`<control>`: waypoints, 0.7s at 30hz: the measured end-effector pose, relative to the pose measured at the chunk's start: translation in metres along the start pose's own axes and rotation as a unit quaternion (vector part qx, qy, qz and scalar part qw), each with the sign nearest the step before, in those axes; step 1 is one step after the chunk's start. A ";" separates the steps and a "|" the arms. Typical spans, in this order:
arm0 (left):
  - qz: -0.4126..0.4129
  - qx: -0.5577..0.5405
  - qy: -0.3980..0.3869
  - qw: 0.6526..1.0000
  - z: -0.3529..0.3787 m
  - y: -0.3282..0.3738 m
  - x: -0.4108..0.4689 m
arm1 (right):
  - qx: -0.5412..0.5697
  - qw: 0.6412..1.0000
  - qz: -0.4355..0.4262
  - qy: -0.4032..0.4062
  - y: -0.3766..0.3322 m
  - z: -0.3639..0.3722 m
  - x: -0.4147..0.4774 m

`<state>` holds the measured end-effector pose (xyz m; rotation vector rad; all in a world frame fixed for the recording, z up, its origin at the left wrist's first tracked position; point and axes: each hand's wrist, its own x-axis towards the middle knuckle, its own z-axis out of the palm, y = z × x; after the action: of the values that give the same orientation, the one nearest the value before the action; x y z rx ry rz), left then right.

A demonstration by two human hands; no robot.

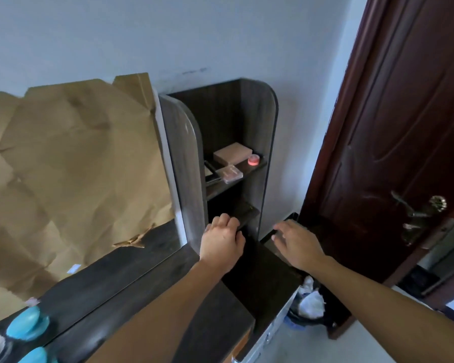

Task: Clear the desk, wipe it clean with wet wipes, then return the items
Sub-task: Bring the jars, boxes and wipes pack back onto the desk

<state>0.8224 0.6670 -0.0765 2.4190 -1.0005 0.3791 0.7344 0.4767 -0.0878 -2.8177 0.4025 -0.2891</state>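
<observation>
The dark wooden desk point(168, 284) runs from lower left to a grey shelf unit point(268, 132) at its right end. My left hand point(220, 242) reaches into the lower shelf, fingers curled over a dark flat item point(245, 213) at the shelf's front edge. My right hand point(296, 244) hovers open, fingers spread, over the desk's right end, close to a black flat object point(286, 221) beside the wall. On the upper shelf lie a tan box point(232, 153), a pink round jar point(254, 160), a clear compact point(231, 174) and black flat items point(210, 171).
A mirror covered in creased brown paper point(71, 174) stands behind the desk. Blue round lids point(28, 323) sit at the desk's near left. A dark bin with white rubbish point(309, 302) stands on the floor right of the desk. A brown door point(404, 127) is close on the right.
</observation>
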 end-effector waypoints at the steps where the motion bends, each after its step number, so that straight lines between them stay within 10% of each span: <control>1: 0.004 0.008 0.012 1.000 0.001 0.000 0.021 | 0.003 1.000 0.000 0.009 0.006 -0.006 0.016; 21: -0.131 0.162 -0.075 0.975 0.035 -0.014 0.175 | 0.056 0.981 -0.173 0.062 0.031 -0.019 0.242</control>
<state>0.9555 0.5550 -0.0360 2.8695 -0.7062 0.2856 0.9503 0.3707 -0.0417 -2.7536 -0.0818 -0.5425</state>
